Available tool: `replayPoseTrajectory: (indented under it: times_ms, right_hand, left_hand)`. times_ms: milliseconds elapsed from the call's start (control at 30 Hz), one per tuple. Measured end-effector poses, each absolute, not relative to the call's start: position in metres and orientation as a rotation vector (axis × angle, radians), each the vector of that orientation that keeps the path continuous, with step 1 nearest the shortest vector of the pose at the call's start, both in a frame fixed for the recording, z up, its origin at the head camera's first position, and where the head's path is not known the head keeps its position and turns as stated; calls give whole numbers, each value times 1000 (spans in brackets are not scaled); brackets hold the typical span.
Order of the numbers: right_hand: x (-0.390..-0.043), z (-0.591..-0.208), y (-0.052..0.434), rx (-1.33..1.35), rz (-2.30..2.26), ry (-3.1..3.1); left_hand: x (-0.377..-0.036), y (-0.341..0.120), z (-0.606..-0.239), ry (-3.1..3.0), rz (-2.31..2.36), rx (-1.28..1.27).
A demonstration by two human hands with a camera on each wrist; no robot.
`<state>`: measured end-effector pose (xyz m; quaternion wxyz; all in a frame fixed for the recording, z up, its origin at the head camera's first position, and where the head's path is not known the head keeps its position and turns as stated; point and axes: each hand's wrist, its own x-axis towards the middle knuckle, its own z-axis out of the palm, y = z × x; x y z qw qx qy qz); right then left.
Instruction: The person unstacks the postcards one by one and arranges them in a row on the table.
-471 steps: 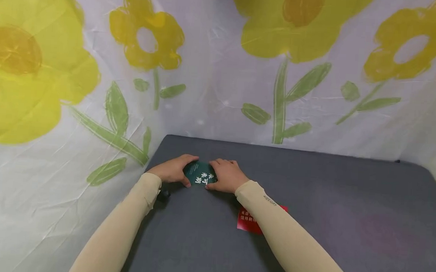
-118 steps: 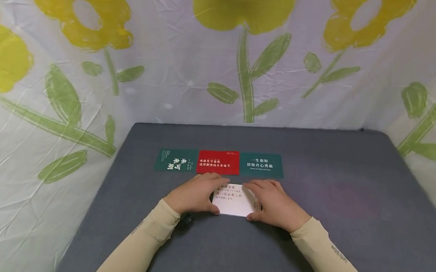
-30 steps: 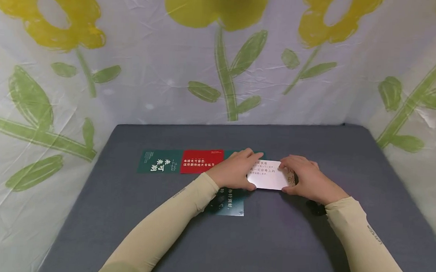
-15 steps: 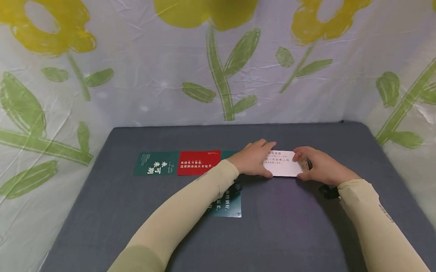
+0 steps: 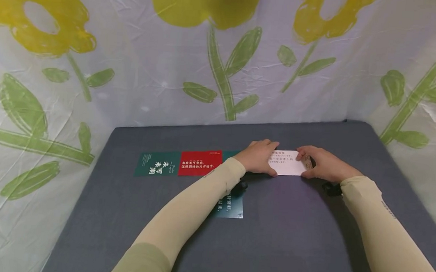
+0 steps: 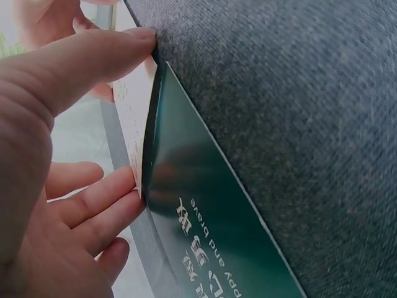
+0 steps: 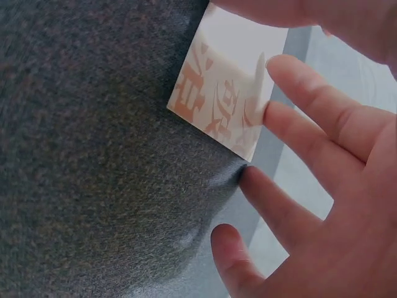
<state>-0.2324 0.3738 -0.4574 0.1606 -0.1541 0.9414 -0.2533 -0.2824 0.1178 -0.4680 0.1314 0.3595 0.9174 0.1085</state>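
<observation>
Soft, even light falls from above; my forearms throw only faint shadows on the grey mat (image 5: 294, 238). The floral backdrop (image 5: 169, 67) is bright, with a mild sheen on its creases, and bows outward at the frame edges from the wide lens. At my left wrist, the green card (image 6: 205, 230) shows dull glare. My right wrist's view is soft, fingers (image 7: 310, 136) blurred close up.
</observation>
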Motion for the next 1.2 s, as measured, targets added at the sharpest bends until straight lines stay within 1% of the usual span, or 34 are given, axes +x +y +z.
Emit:
replayPoseTrajectory:
  times_ms: [400,733,867,1033,1200]
  right_hand:
    - [-236,-464,366,-500,-716,2691]
    - [-234,-463,365,-457,-718,2683]
    - [-227,-464,362,-412,-730,2727]
    - [-209,-457,344,-382,-776,2826]
    - [-187,-455,304,-563,-787,2907]
  left_hand:
    - [-281,106,-478,2664,357,987]
    - [-269,98,-470,2670,373,978]
    - [-258,80,-466,2702,419,1021]
    - [-236,41,-459,2734,495,1051]
    - [-213,-3,-456,2735,508,1034]
